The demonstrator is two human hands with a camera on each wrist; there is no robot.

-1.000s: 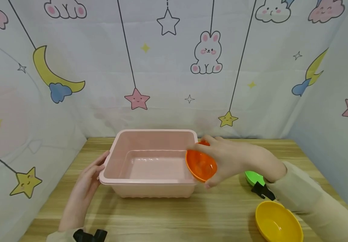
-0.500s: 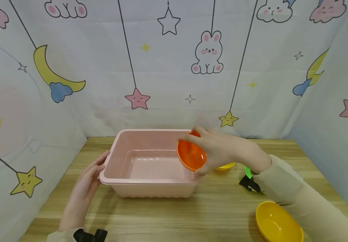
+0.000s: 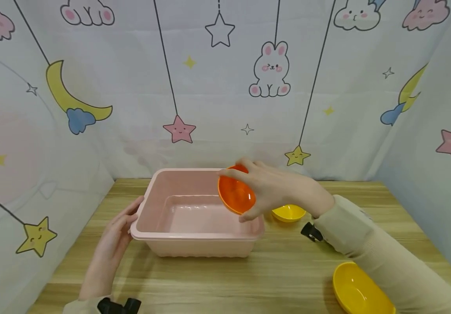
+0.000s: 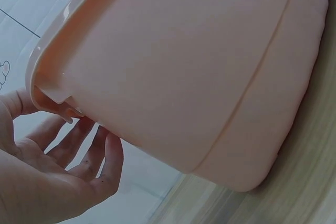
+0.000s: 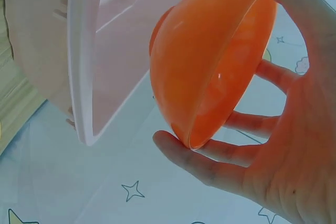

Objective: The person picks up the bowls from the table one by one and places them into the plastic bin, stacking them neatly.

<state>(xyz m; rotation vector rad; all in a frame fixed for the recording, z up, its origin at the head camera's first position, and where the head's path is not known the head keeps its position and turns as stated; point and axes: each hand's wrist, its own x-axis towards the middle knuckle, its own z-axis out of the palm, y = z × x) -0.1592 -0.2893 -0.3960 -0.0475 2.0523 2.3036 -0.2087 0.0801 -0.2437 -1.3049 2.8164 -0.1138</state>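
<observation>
Right hand holds tilted orange bowl across its rim, likely keeping base free; left hand grips pink bin, likely steadying it.

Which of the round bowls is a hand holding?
The glossy orange round bowl, tilted in the person's right hand; the far yellow round bowl and the near yellow round bowl rest on the wood-grained table.
</observation>
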